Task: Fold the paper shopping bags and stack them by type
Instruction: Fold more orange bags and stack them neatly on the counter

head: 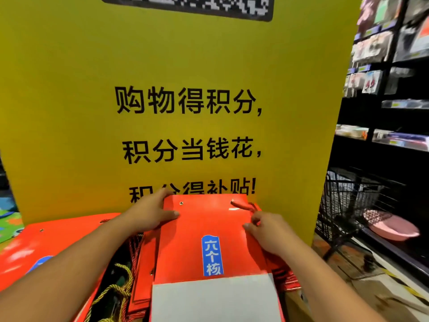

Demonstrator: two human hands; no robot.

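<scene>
A flattened red paper bag [197, 242] with a blue label lies on top of a stack of red bags [284, 275] in the middle. Its grey-white bottom panel [213, 300] is folded up toward me. My left hand [151, 214] grips the bag's top left corner, thumb on its face. My right hand [267, 231] rests on the bag's right side, its fingers pinching the red cord handle [242, 205] near the top edge. Another red bag [46, 247] lies flat at the left.
A tall yellow sign board [185, 101] stands right behind the bags. Gold cord handles [116, 289] show in the gap between the piles. A black wire cart [348, 205] with a pink basin [392, 226] stands at the right, before dark store shelves [394, 89].
</scene>
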